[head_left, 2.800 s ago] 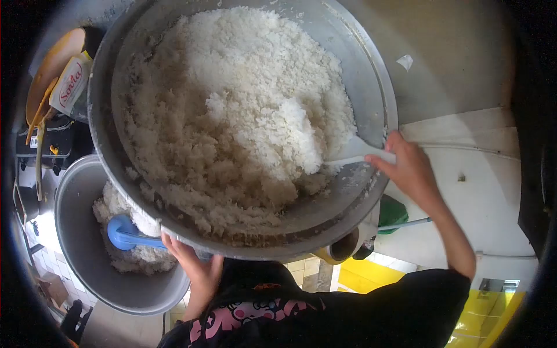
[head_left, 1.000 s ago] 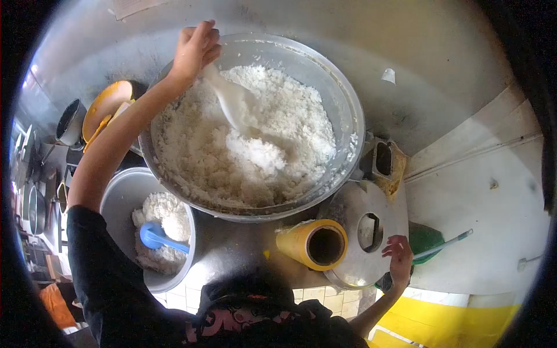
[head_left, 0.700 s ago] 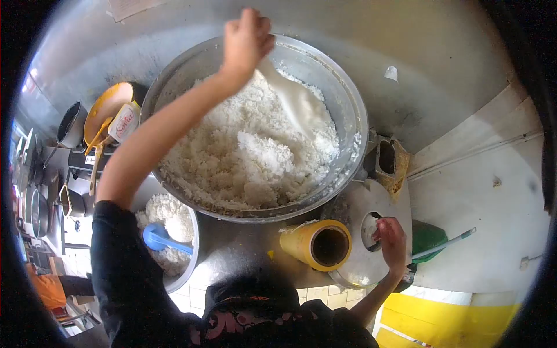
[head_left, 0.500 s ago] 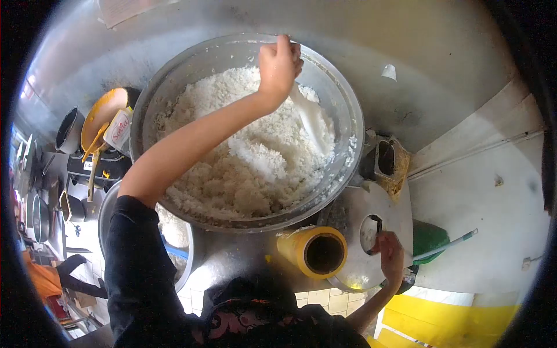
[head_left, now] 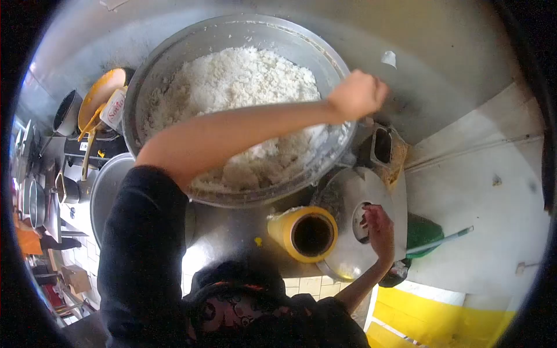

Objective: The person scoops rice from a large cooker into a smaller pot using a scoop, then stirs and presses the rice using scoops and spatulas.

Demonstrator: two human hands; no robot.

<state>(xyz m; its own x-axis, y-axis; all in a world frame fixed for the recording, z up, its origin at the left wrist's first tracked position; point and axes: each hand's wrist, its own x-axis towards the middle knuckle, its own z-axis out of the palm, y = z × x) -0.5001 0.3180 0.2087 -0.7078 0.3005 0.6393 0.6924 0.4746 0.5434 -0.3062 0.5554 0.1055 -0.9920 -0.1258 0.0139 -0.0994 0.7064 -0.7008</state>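
Note:
A large metal pot [head_left: 191, 43] holds a heap of white rice [head_left: 249, 75]. My left arm crosses over the pot, and my left hand [head_left: 358, 95] is a fist at its right rim. The white paddle in that fist is almost wholly hidden by the hand and forearm; only a blurred whitish patch shows below the wrist. Lower right, my right hand [head_left: 378, 225] hovers with loosely bent, parted fingers at the oval opening of a round metal lid [head_left: 342, 246], holding nothing visible. Between the lid and my body lies a yellow roll [head_left: 282, 232].
A second metal pot [head_left: 104, 194] is partly covered by my left sleeve. Pans [head_left: 68, 113], a labelled packet [head_left: 114, 110] and a stove [head_left: 75, 152] are at the left. A square tin [head_left: 382, 145] and a green object [head_left: 422, 236] stand right. An orange-clad person [head_left: 28, 240] is far left.
My left hand has gone from the pot's left side across the rice to its right rim. My right hand has left the paddle and moved down to the lid. The blue scoop is now hidden.

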